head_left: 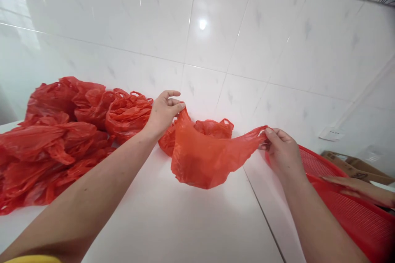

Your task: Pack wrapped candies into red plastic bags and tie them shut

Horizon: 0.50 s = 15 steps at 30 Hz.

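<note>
A thin red plastic bag (206, 160) hangs stretched between my two hands above the white table (185, 222). My left hand (166, 109) pinches its upper left corner between thumb and finger, the other fingers held off it. At the right end, my right hand (282, 148) grips a bunched handle of the same bag. The bag sags in the middle, and its bottom hangs loose. Close behind it, partly hidden, lies another red plastic bag (216, 128) by the wall.
Crumpled red plastic bags (55, 144) are heaped on the left. At the right stand a red plastic basket (361, 218) and a cardboard box (358, 166). Another person's hand (348, 185) reaches over the basket. A tiled wall (148, 16) rises behind the table.
</note>
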Motion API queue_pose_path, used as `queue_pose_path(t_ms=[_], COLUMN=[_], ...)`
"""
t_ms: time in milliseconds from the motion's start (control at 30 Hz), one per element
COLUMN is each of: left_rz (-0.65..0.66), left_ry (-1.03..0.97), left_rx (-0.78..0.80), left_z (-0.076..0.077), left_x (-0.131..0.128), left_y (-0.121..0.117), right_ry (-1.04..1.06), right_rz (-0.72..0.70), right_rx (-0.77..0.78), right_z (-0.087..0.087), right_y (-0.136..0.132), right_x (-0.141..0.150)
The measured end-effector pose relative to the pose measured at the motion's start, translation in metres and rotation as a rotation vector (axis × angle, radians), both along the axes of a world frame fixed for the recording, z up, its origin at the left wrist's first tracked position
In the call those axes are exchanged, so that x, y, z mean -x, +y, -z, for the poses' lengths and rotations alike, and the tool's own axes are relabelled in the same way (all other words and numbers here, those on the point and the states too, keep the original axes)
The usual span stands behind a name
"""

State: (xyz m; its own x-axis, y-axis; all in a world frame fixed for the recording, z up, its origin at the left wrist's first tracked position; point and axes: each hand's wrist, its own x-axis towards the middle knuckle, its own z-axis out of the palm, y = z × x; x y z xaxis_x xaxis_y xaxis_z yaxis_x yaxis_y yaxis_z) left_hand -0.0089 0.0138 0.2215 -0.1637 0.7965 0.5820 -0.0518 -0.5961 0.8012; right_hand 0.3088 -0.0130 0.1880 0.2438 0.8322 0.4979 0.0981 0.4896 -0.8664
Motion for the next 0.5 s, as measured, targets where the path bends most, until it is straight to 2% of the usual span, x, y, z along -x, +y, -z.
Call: queue_pose_path(t_ms=[100,233,367,500], left_rz=[0.023,0.118,-0.043,-0.203], left_ry=[0.012,0.257,0.555,0.542], left_rx=[-0.001,0.086,0.070,0.145], left_z=[0.003,0.018,0.040,0.078], left_x=[-0.003,-0.005,0.010,0.040], left_y=[0.001,-0.007,-0.029,-0.048], right_ry=[-0.059,-0.170,-0.164,-0.207], right_rz=[0.025,-0.013,-0.142,-0.320], right_rx=[0.018,0.178,0.253,0.331], right_z=[0.013,0.043,0.080,0.119], right_y=[-0.003,-0.004,-0.007,-0.012], right_x=[0.007,0.006,-0.012,-0.030])
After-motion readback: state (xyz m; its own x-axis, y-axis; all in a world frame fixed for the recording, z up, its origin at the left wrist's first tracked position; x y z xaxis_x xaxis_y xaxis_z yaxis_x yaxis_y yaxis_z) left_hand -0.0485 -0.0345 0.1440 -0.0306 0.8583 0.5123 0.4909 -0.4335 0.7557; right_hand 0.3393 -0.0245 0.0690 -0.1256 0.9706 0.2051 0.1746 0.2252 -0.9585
